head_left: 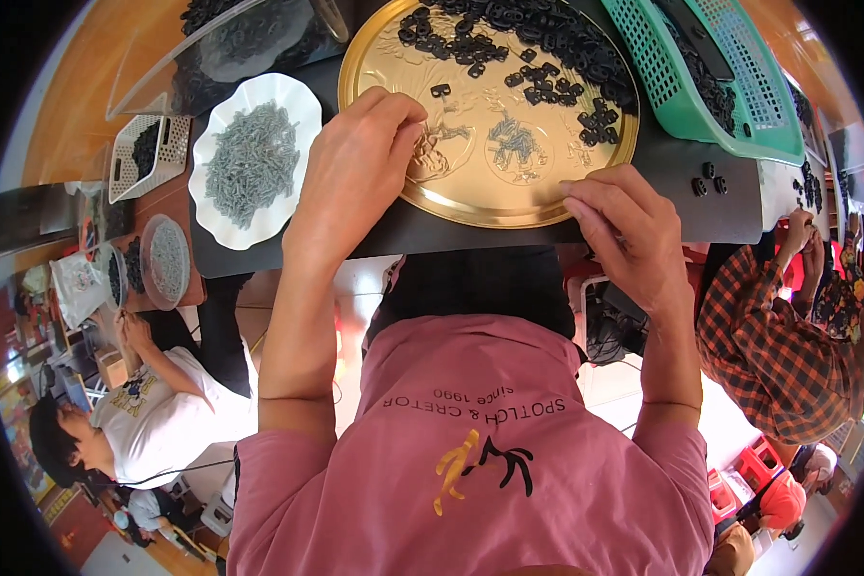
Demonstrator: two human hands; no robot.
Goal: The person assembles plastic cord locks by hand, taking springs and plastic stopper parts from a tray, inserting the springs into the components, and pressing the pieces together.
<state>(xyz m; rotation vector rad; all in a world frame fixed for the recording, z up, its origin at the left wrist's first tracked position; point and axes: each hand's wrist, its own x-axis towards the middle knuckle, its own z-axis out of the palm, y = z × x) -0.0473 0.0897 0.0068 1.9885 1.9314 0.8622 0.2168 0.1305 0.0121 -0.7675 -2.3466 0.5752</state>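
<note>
A round gold tray (pixel 480 204) lies on the dark table mat, with many small black plastic parts (pixel 552 43) heaped along its far side and a little pile of grey screw-like pins (pixel 515 142) nearer its middle. Over the tray's left side, my left hand (pixel 360 158) is closed, fingertips pinched together; what they hold, if anything, is hidden. A single black part (pixel 440 90) lies just beyond those fingertips. At the near right rim my right hand (pixel 634 226) pinches thumb against fingers, and anything between them is too small to name.
Left of the tray stands a scalloped white dish (pixel 202 168) of similar grey pins (pixel 252 161). A green basket (pixel 773 142) holds black parts at the far right, with several loose ones (pixel 708 180) on the mat. Co-workers sit on both sides; a clear bin (pixel 178 67) stands far left.
</note>
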